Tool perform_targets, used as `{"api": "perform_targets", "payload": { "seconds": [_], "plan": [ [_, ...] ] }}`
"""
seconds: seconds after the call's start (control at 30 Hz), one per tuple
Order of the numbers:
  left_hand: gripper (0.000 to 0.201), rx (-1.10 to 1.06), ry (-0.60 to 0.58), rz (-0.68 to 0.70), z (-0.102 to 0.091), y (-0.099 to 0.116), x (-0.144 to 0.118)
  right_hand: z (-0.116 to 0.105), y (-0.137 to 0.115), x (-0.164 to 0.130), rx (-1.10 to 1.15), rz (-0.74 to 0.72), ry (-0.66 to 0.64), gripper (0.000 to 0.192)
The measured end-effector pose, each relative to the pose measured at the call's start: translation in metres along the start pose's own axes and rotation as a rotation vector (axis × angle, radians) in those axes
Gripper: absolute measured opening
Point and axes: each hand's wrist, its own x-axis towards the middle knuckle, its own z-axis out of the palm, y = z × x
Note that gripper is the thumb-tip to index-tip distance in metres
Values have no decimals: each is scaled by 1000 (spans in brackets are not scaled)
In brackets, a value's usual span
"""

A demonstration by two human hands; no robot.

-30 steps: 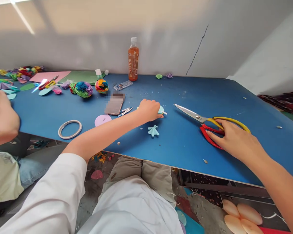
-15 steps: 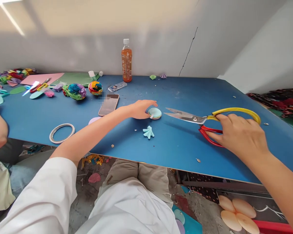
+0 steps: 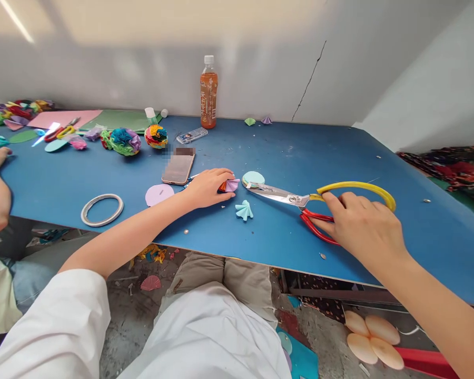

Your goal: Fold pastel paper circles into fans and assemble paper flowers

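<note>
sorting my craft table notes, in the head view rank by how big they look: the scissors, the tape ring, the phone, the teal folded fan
1. scissors, by far the longest
2. tape ring
3. phone, close to the tape ring and farther from the camera, so their order is unsure
4. teal folded fan, smallest

The left hand (image 3: 207, 188) has let go of the pale green paper disc (image 3: 253, 178) and drawn back toward the desk's near edge, where its grip now rests on a folded purple and orange paper piece (image 3: 229, 185). The right hand (image 3: 359, 226) has slid the scissors (image 3: 319, 202) leftward, so the blade tips now touch the disc.
</note>
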Motion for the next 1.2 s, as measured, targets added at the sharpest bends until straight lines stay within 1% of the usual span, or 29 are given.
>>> {"api": "perform_targets", "payload": {
  "seconds": [0.1, 0.17, 0.33, 0.4, 0.63, 0.83, 1.0, 1.2],
  "plan": [
    [37, 11, 46, -46, 0, -1, 2, 0, -3, 3, -8, -9, 12, 41],
    [35, 20, 69, -84, -1, -2, 2, 1, -4, 4, -11, -12, -8, 39],
    [36, 14, 98, -125, -1, -4, 0, 3, -6, 4, 22, -8, -155, 38],
    [36, 9, 97, -133, -1, -4, 1, 3, -7, 5, 55, 1, -183, 39],
    [35, 1, 101, -137, -1, -6, 1, 0, -9, 9, 81, -9, -166, 35],
    [35, -5, 106, -134, -1, -6, 1, 0, -9, 9, 34, -45, -70, 30],
    [34, -4, 101, -138, -1, -4, 1, 0, -10, 9, 31, -32, -114, 29],
    [34, 0, 92, -141, -2, -4, 1, 0, -13, 10, 37, -11, -137, 28]
  ]
}}
